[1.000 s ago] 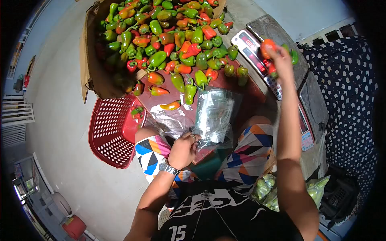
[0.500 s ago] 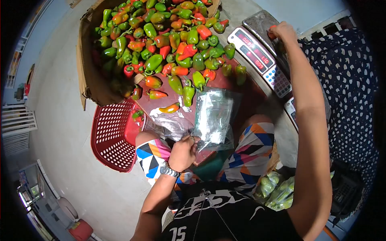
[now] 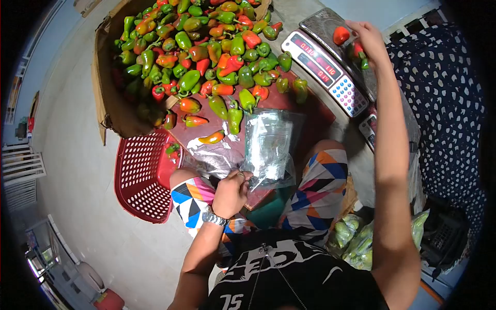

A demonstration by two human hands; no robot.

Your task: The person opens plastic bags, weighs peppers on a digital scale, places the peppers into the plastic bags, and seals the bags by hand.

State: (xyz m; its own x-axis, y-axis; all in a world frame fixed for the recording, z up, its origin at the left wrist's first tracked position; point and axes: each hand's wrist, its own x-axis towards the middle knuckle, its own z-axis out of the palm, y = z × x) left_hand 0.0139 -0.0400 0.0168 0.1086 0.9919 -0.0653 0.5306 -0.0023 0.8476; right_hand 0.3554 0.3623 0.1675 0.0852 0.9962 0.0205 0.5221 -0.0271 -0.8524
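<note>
My left hand (image 3: 231, 195) is closed at the near end of a clear plastic bag (image 3: 268, 150), its fingers gripping the plastic. The bag lies flat at the table's near edge, between my knees. Over the metal pan of a digital scale (image 3: 324, 72), my right hand (image 3: 369, 41) has its fingers stretched out. A red pepper (image 3: 341, 35) rests on the pan just left of those fingers. Partly hidden beside the palm is a red and green pepper (image 3: 359, 50). The scale's top display reads about 0.130.
A cardboard box (image 3: 102, 88) spills many green, red and orange peppers onto the red table (image 3: 323, 111). Left of the table stands a red perforated basket (image 3: 142, 181) with a small pepper inside. Bagged green produce (image 3: 359, 248) lies by my right leg. Dark patterned cloth (image 3: 444, 113) hangs at right.
My right hand's fingers have opened and the red pepper now shows on the pan. The scale reading has risen. My left hand keeps hold of the bag; the whole view has shifted slightly.
</note>
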